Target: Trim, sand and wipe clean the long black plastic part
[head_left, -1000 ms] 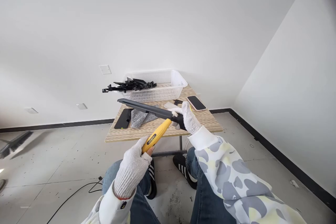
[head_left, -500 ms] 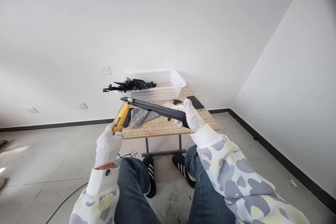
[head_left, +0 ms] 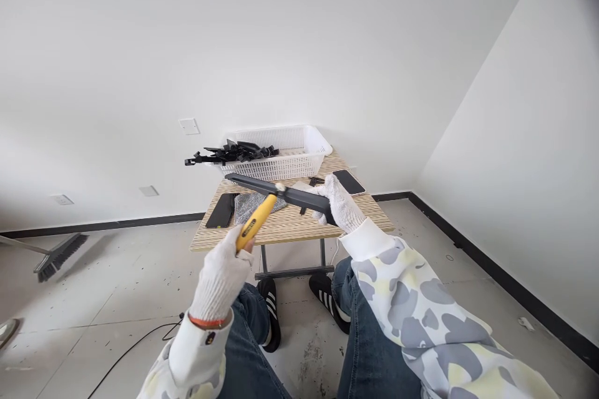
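Observation:
My gloved left hand (head_left: 226, 268) is closed around a tool with a yellow handle (head_left: 256, 222) and a dark label. The tool's upper end meets a long black plastic piece (head_left: 255, 184) near its middle; a small pale spot shows there, and the working tip cannot be made out. My right hand (head_left: 340, 204), also in a white knitted glove, grips the near right end of the black piece, which slants up to the left above the table. Below it lies a grey cloth (head_left: 250, 206).
A white plastic basket (head_left: 276, 169) with several black parts (head_left: 241, 153) stands at the table's back. Phones lie at left (head_left: 221, 211) and right (head_left: 349, 182) on the wooden table (head_left: 281, 230). A broom (head_left: 60, 257) rests on the floor at left.
My left hand has moved right and toward me, bringing the yellow tool from the black piece's far left end to its middle. My right hand has hardly moved.

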Action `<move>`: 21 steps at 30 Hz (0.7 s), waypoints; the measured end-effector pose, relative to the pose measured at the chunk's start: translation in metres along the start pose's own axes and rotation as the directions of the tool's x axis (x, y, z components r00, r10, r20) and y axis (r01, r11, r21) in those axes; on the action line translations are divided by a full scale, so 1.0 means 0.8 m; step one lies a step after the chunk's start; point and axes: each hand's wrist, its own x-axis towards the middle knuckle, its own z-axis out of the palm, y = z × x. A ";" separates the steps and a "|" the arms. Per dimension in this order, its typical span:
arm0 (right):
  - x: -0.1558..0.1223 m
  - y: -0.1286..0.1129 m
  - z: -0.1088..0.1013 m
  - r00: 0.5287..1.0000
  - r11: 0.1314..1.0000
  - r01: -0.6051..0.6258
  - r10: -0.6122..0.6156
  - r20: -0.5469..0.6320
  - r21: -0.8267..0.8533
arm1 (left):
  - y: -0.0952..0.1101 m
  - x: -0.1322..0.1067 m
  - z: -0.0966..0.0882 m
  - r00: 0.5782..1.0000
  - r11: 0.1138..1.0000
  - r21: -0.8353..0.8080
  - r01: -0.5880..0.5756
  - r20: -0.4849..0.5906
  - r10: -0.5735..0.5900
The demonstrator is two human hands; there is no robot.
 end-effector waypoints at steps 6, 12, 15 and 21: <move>0.005 0.006 -0.007 0.999 0.999 -0.001 0.002 -0.032 0.035 | 0.023 -0.027 0.018 0.985 0.985 -0.037 -0.167 0.033 0.168; -0.003 0.000 -0.008 0.997 0.999 0.017 -0.014 -0.070 0.036 | 0.004 0.012 -0.003 0.999 0.998 0.058 -0.029 -0.016 0.030; -0.007 -0.005 -0.005 0.998 1.000 0.027 -0.026 -0.063 0.011 | -0.018 0.047 -0.017 0.995 0.994 0.100 0.052 -0.085 -0.043; -0.005 -0.010 -0.001 0.998 1.000 -0.006 0.006 -0.064 -0.004 | -0.034 0.071 -0.038 0.987 0.987 0.142 0.077 -0.150 -0.056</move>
